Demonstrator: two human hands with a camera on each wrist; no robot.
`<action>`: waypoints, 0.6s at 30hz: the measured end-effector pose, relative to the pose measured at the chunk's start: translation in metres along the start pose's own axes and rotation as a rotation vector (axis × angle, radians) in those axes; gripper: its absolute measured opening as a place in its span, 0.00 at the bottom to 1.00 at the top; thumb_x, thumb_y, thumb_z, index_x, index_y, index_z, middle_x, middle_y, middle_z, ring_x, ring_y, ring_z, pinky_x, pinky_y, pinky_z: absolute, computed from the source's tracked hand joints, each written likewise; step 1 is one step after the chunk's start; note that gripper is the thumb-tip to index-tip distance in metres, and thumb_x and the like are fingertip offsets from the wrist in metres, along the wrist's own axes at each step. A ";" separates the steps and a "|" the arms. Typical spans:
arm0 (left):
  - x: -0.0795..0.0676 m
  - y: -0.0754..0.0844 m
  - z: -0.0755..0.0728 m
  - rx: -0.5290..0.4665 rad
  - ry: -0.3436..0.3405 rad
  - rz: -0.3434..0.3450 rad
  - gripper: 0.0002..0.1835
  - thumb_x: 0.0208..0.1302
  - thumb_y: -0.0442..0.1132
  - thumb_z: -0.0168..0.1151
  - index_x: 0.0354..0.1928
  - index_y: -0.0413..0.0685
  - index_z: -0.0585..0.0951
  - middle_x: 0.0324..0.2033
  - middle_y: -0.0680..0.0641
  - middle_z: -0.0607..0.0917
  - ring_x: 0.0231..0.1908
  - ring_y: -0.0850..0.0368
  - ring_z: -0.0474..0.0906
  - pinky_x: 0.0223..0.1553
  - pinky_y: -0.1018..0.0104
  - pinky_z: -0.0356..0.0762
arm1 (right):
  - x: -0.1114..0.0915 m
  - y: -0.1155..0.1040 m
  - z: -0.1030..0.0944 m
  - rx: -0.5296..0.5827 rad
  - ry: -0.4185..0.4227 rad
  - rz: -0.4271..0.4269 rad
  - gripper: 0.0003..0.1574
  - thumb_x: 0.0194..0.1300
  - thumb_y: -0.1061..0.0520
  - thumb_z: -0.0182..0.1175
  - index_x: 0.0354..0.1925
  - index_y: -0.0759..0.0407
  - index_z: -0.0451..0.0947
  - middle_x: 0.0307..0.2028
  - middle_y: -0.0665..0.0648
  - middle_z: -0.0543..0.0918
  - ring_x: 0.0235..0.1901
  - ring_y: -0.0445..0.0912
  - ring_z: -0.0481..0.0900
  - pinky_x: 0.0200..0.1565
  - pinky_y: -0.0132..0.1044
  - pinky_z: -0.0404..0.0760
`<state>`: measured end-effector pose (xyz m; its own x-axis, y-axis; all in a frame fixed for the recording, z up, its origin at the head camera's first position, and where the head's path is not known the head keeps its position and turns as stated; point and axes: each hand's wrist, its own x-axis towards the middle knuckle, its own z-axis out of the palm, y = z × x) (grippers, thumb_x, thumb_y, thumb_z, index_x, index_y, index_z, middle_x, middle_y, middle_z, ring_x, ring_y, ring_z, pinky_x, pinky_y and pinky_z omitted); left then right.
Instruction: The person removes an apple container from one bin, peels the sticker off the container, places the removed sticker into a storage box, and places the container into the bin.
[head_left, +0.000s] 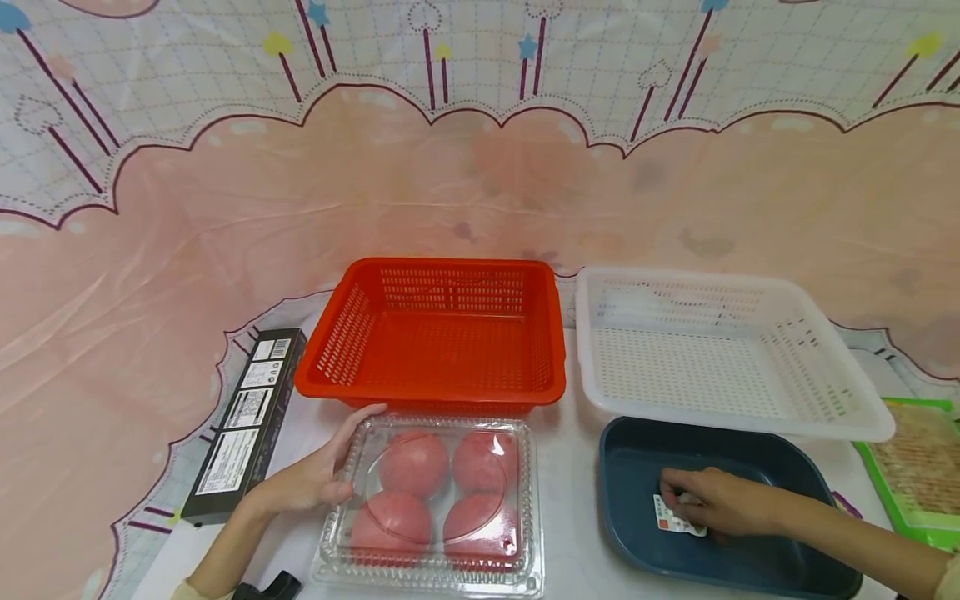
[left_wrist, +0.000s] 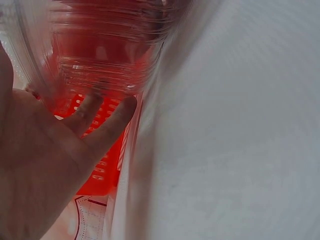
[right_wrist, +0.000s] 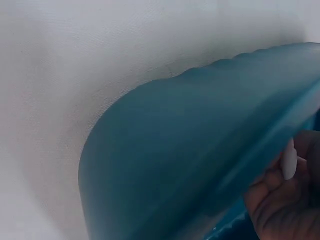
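Observation:
My left hand [head_left: 315, 475] lies along the left side of a clear plastic clamshell box [head_left: 435, 492] holding several round pink-red items. In the left wrist view, its straight fingers [left_wrist: 107, 122] reach along the box's ridged side. My right hand [head_left: 731, 500] is down inside a dark blue plastic basin [head_left: 626, 533], fingers curled. A small smooth white object [right_wrist: 289, 160] shows between those fingers in the right wrist view; its kind I cannot tell. Just under the fingertips in the basin is a white printed packet [head_left: 667, 518], partly covered by the hand.
Behind the clamshell box stands a red perforated basket [head_left: 450, 354]. A white perforated basket [head_left: 682, 375] is behind the basin. A long black box with white labels [head_left: 243, 425] lies at the left, and a green-edged pack [head_left: 918, 467] at the right. A patterned cloth [head_left: 420, 192] hangs behind.

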<state>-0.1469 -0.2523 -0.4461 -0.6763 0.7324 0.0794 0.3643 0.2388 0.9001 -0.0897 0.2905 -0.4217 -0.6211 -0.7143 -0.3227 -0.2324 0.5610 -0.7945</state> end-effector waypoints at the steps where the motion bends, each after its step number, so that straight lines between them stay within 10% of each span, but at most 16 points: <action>1: 0.000 0.000 0.000 -0.006 -0.001 0.000 0.48 0.64 0.64 0.55 0.76 0.57 0.43 0.71 0.37 0.51 0.67 0.72 0.55 0.62 0.71 0.63 | 0.000 -0.001 0.000 -0.009 0.002 0.009 0.06 0.72 0.57 0.52 0.38 0.55 0.64 0.25 0.41 0.73 0.16 0.29 0.67 0.18 0.26 0.73; 10: 0.000 -0.001 0.000 0.015 0.008 0.000 0.48 0.63 0.65 0.55 0.76 0.58 0.43 0.71 0.40 0.51 0.68 0.72 0.53 0.62 0.72 0.62 | 0.000 -0.005 -0.001 -0.279 0.058 0.050 0.12 0.67 0.55 0.60 0.31 0.50 0.66 0.23 0.38 0.72 0.18 0.28 0.63 0.19 0.25 0.65; 18: -0.002 0.004 0.000 0.002 0.006 -0.021 0.48 0.63 0.63 0.57 0.76 0.59 0.43 0.70 0.40 0.52 0.67 0.71 0.54 0.62 0.73 0.63 | -0.004 -0.001 -0.001 -0.249 0.065 0.030 0.11 0.67 0.57 0.59 0.30 0.52 0.66 0.22 0.38 0.72 0.18 0.27 0.61 0.19 0.25 0.64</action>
<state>-0.1442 -0.2523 -0.4426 -0.6876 0.7234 0.0630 0.3515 0.2556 0.9006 -0.0878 0.2927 -0.4191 -0.6757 -0.6715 -0.3040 -0.3852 0.6733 -0.6311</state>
